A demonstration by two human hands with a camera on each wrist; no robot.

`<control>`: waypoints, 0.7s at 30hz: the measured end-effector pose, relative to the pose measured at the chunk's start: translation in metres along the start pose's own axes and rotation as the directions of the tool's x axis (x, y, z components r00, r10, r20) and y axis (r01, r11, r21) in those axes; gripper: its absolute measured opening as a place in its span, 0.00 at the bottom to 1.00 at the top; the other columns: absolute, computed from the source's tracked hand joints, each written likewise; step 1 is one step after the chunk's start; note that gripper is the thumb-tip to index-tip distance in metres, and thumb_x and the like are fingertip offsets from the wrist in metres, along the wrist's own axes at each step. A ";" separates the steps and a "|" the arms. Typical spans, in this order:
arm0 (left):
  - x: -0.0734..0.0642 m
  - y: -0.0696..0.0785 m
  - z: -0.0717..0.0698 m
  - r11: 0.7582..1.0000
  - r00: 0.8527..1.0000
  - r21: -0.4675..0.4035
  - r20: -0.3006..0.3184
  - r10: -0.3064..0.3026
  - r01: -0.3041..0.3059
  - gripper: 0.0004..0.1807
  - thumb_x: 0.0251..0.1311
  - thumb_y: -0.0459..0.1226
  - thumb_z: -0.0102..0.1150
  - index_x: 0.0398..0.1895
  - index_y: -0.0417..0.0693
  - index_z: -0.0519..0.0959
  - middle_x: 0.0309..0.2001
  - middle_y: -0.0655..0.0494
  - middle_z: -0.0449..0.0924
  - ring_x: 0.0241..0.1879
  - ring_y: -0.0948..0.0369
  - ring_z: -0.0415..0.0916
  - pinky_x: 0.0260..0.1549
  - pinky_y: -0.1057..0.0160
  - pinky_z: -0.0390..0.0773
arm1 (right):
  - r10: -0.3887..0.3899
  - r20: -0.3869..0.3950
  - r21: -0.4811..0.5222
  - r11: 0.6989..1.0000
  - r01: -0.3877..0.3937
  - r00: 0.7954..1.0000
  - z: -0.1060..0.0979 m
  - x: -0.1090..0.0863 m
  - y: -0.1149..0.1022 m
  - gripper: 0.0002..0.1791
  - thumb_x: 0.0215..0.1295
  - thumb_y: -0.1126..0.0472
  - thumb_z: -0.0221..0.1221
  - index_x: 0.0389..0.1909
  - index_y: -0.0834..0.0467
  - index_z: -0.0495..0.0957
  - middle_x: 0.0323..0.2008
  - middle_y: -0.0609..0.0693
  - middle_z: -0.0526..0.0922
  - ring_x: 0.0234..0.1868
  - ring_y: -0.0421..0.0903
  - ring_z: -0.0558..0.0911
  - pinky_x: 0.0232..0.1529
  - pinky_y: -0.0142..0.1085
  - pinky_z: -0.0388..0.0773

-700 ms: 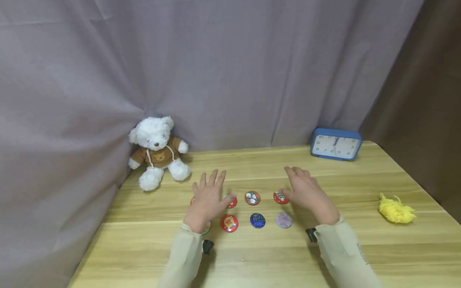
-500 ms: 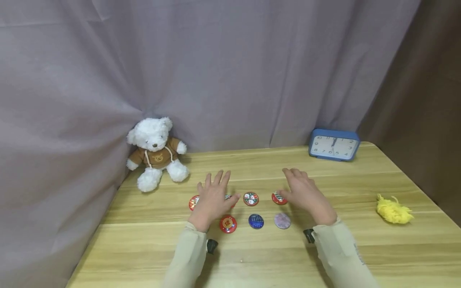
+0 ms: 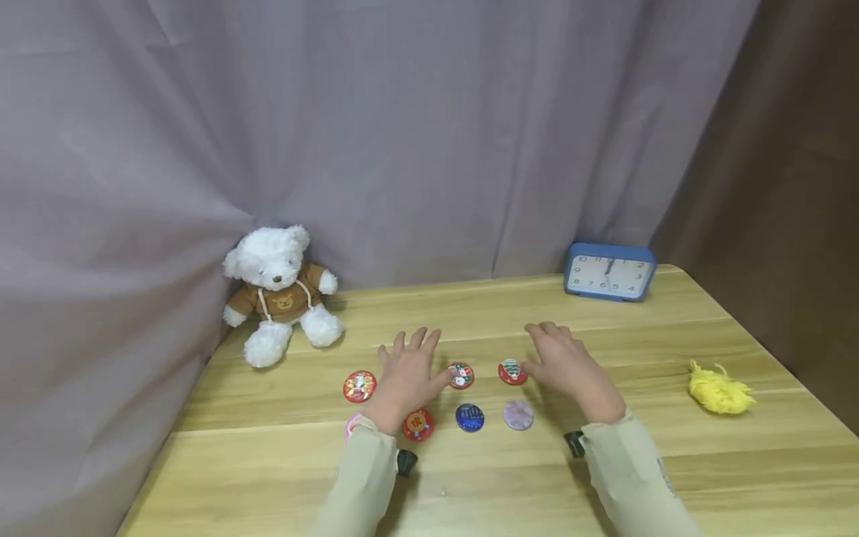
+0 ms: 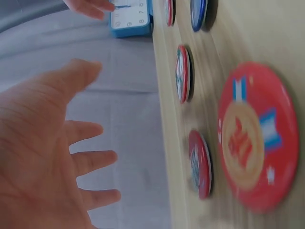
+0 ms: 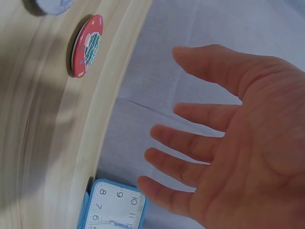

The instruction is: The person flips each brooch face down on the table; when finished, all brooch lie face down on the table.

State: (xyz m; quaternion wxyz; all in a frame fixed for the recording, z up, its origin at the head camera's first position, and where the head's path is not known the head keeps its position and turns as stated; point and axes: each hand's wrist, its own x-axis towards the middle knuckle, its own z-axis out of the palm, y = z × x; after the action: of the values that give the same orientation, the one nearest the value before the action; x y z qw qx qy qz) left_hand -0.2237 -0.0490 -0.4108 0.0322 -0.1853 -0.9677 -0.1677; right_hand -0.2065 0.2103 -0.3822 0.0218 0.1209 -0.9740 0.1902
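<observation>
Two rows of round button badges lie on the wooden table. My left hand (image 3: 408, 378) hovers over the left half of them, fingers spread and holding nothing; it hides one badge of the back row in the head view. Near it are a red badge with a gold centre (image 3: 419, 424), a red badge at the far left (image 3: 359, 386) and a partly covered pink badge (image 3: 352, 425). My right hand (image 3: 570, 369) floats beside a red badge with a green-striped picture (image 3: 513, 371), its fingers loosely extended. A blue badge (image 3: 470, 418) and a pale purple badge (image 3: 519, 415) lie between the hands.
A white teddy bear in a brown hoodie (image 3: 277, 291) sits at the back left. At the back right stands a blue clock (image 3: 609, 271). A bundle of yellow yarn (image 3: 719, 389) lies to the right. Grey curtain (image 3: 416, 142) hangs behind the table.
My left hand has moved right across the badges, uncovering the far-left red one and covering another in the back row. The right hand stays near the same badge. The head view has shifted slightly.
</observation>
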 end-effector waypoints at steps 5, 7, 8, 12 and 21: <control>0.006 0.010 0.008 1.000 1.000 0.018 0.026 0.010 -0.011 0.40 0.63 0.53 0.63 0.76 0.51 0.63 0.73 0.45 0.64 0.71 0.34 0.57 0.60 0.23 0.52 | 0.000 -0.003 -0.003 1.000 0.000 1.000 0.001 -0.001 0.005 0.36 0.61 0.60 0.67 0.65 0.75 0.67 0.62 0.76 0.69 0.62 0.76 0.68 0.58 0.70 0.65; 0.007 0.014 0.010 1.000 0.999 0.012 0.024 0.021 -0.022 0.40 0.63 0.51 0.64 0.76 0.51 0.64 0.72 0.46 0.65 0.70 0.34 0.58 0.60 0.23 0.53 | 0.009 -0.009 0.011 1.000 -0.009 1.000 0.002 -0.001 0.006 0.36 0.60 0.60 0.67 0.65 0.75 0.67 0.62 0.77 0.69 0.62 0.76 0.68 0.58 0.69 0.65; 0.008 0.016 0.011 1.000 0.999 0.002 0.020 0.028 -0.029 0.39 0.63 0.51 0.64 0.76 0.51 0.64 0.72 0.45 0.66 0.70 0.33 0.58 0.60 0.23 0.53 | 0.017 -0.010 0.021 1.000 -0.017 1.000 0.003 -0.001 0.007 0.36 0.60 0.61 0.68 0.65 0.75 0.67 0.62 0.77 0.68 0.62 0.76 0.67 0.59 0.69 0.65; 0.011 0.027 0.016 0.998 0.999 -0.046 0.017 0.047 -0.046 0.39 0.63 0.49 0.65 0.75 0.49 0.65 0.71 0.44 0.67 0.69 0.32 0.59 0.59 0.22 0.54 | 0.049 0.003 0.070 0.996 -0.050 0.999 0.007 0.002 0.007 0.38 0.58 0.62 0.69 0.66 0.74 0.67 0.63 0.78 0.65 0.63 0.76 0.65 0.59 0.70 0.64; 0.019 0.040 0.028 0.997 0.998 -0.054 0.027 0.054 -0.053 0.38 0.63 0.49 0.66 0.75 0.50 0.66 0.70 0.46 0.69 0.68 0.32 0.61 0.59 0.23 0.55 | 0.065 0.011 0.092 0.994 -0.066 0.998 0.014 0.002 0.006 0.34 0.54 0.66 0.69 0.62 0.73 0.71 0.58 0.72 0.73 0.59 0.72 0.69 0.56 0.68 0.68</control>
State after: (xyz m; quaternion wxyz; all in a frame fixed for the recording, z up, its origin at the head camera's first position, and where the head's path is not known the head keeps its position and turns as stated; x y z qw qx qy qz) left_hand -0.2260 0.0023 -0.4224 0.0179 -0.2143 -0.9580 -0.1898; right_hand -0.2097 0.2101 -0.3975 0.0060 0.0907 -0.9677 0.2351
